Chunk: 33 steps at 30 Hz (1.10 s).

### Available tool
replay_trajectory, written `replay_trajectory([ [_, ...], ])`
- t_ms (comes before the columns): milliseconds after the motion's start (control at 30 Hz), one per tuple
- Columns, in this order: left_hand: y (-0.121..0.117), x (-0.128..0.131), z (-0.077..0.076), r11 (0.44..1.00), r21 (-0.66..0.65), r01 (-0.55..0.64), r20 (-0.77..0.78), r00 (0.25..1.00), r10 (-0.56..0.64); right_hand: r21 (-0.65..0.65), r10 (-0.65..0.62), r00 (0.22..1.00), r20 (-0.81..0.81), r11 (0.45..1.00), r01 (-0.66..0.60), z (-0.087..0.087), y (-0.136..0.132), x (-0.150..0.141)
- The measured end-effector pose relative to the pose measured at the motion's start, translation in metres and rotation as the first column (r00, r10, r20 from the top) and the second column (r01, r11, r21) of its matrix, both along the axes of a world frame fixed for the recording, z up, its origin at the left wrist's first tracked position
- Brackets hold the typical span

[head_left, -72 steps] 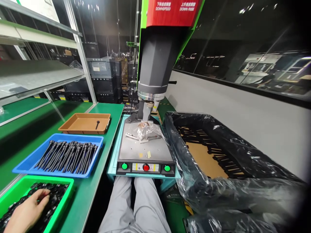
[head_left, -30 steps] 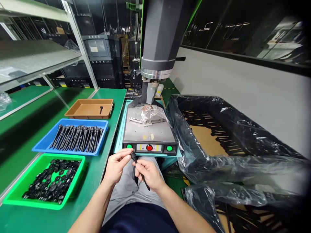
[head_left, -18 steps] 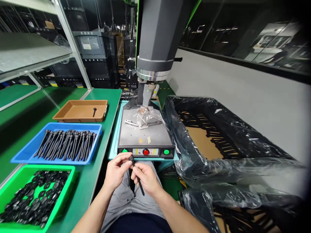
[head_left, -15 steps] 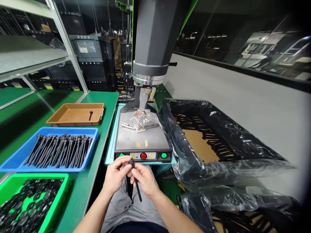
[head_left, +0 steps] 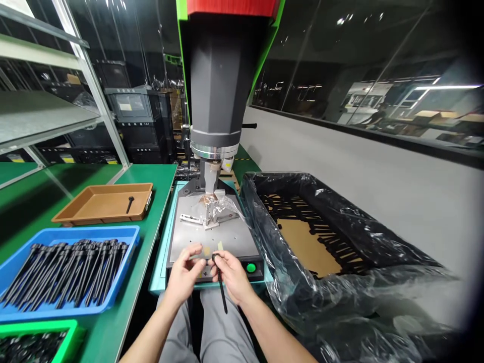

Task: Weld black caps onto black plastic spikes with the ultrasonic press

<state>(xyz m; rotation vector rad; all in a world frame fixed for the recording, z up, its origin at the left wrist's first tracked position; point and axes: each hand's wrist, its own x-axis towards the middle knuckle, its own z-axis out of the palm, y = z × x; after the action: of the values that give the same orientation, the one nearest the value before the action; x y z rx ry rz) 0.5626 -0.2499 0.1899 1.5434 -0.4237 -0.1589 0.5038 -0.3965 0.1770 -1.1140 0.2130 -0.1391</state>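
Note:
Between the thumb and fingers of my right hand point(head_left: 233, 279) is a black stick-like plastic part point(head_left: 223, 296). Its thicker head pokes out at the fingertips and its thin shaft hangs down over my lap. My left hand point(head_left: 184, 278) is a little to the left, thumb and fingers apart with nothing between them. Both hands hover over the front edge of a press machine's base plate point(head_left: 185, 237). On that plate, beneath the machine's grey head point(head_left: 215, 91), sits a small metal fixture point(head_left: 209, 214) partly wrapped in clear plastic.
On the green table at left stand a brown tray point(head_left: 102, 187) with one black part, a blue tray point(head_left: 128, 239) full of similar sticks, and a green bin point(head_left: 70, 335) of small black pieces. To the right, a plastic-lined box point(head_left: 298, 262) holds rows of black parts on cardboard.
My left hand has let go of the stick part and moved away to the left. My right hand keeps hold of it. The view has tilted upward, showing more of the machine.

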Motion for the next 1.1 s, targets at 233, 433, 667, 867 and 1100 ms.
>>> replay_trajectory([
  [233,-0.025,0.06,0.034,0.988,-0.148,0.04,-0.166,0.984,-0.064,-0.019,-0.138,0.99,0.014,0.99,0.138,0.013,-0.034,0.047],
  [433,-0.048,0.092,0.051,0.977,-0.196,0.078,-0.247,0.961,-0.126,-0.06,-0.123,0.991,0.049,0.99,0.126,0.025,-0.047,0.087],
  [667,-0.063,0.119,0.046,0.979,-0.202,-0.026,-0.219,0.976,-0.019,-0.253,-0.144,0.971,0.193,0.949,0.19,0.022,-0.058,0.132],
  [867,-0.068,0.129,0.052,0.965,-0.251,-0.07,-0.181,0.983,0.024,-0.55,-0.335,0.863,0.378,0.669,0.501,0.024,-0.073,0.157],
  [1100,-0.074,0.141,0.053,0.931,-0.359,-0.069,-0.214,0.977,-0.01,-0.498,-0.341,0.852,0.397,0.7,0.512,0.03,-0.074,0.184],
])
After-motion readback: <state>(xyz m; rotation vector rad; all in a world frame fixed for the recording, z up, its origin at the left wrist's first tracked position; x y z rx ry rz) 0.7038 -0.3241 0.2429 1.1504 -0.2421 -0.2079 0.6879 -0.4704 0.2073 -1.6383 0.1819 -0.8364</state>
